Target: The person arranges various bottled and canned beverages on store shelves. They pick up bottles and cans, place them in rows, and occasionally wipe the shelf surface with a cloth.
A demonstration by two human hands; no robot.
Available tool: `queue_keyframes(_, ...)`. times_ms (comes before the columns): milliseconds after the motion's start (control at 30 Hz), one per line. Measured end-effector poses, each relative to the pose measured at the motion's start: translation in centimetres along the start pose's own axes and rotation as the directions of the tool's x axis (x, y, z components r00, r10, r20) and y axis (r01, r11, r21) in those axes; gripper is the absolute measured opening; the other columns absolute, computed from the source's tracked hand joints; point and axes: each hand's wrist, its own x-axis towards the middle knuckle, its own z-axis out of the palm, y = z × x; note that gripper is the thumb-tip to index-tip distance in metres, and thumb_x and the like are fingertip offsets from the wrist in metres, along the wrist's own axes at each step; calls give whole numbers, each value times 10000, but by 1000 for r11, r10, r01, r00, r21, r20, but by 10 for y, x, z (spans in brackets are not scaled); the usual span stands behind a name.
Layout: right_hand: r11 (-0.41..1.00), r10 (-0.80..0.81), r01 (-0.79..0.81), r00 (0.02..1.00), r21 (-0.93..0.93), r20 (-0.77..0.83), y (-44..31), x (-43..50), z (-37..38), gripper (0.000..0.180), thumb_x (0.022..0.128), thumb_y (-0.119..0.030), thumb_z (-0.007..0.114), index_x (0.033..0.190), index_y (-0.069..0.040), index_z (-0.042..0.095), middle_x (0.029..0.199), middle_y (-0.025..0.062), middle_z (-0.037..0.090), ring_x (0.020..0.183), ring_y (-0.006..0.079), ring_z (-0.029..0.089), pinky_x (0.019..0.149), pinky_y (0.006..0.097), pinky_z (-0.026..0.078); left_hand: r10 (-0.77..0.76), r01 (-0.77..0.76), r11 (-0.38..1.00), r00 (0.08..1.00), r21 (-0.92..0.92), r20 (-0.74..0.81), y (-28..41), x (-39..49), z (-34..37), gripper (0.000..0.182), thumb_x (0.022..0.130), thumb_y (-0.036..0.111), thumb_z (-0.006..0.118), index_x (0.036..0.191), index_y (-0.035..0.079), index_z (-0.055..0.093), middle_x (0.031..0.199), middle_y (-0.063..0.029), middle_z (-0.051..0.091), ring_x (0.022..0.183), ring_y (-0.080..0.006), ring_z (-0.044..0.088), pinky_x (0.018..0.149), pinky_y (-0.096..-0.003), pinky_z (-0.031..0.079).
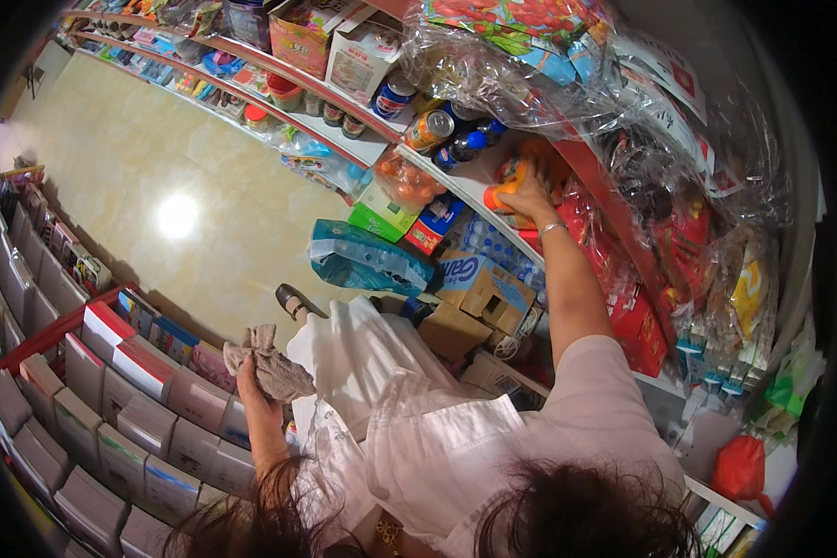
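Observation:
My left hand (pixel 253 383) grips a crumpled grey-brown cloth (pixel 272 363) in front of my white skirt. To the right, my right hand (pixel 532 193) reaches into a white shelf (pixel 453 183) with its fingers around an orange package (pixel 508 180). Its exact kind is hard to tell, since the hand covers part of it. Beside it on the same shelf stand dark bottles with blue caps (pixel 462 148) and an orange drink can (pixel 431 130). Red plastic-wrapped packages (pixel 580 220) lie close to my right wrist.
Below the shelf are a bag of orange items (pixel 404 183), a green-and-white box (pixel 382 213), a teal plastic-wrapped pack (pixel 370 258) and cardboard boxes (pixel 485 289). Clear plastic wrapping (pixel 474 77) hangs over the upper shelf. Rows of books (pixel 146 425) stand at left.

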Motion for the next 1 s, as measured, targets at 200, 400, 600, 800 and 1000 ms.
queue_keyframes(200,999,24,-22,998,-27,53,-2,6,-8,1278,647,-534,820,1577,-68,78,1623,255,98,1502,409,150,1184,471,241,17,-17,1000,1000,-14,-21,-2,-7,-11,476,972,415,582,1304,73,579,1244,-75,652,1130,-247,635,947,-429,520)
queue_keyframes(400,880,-171,210,977,426,-128,-55,8,-38,1043,732,-552,786,1542,-111,300,1511,238,400,1412,360,381,1137,407,331,22,-20,996,999,-83,29,1,-6,-12,453,965,395,592,1287,77,589,1213,-73,662,1105,-246,641,941,-421,519)
queue_keyframes(600,974,-192,201,977,104,-96,-108,28,-38,582,752,-469,789,1179,-132,582,1312,244,530,1203,437,519,1008,483,434,40,-42,996,999,-82,-32,5,-9,-15,472,957,395,610,1306,78,582,1245,-73,650,1128,-243,631,967,-421,505)
queue_keyframes(800,943,-260,265,964,202,-55,-100,36,-32,504,715,-444,835,995,-136,551,1385,316,395,1264,467,448,1060,471,399,45,-54,993,995,-106,-85,-4,-15,-23,458,952,391,620,1276,68,595,1243,-76,656,1129,-244,633,978,-411,498)
queue_keyframes(1000,923,-350,365,928,120,-128,-91,41,-36,541,696,-446,853,894,-42,551,897,138,602,879,281,588,810,394,481,26,-37,992,996,-117,-91,-8,-18,-18,435,945,377,635,1249,67,604,1176,-68,680,1075,-234,656,927,-411,527)
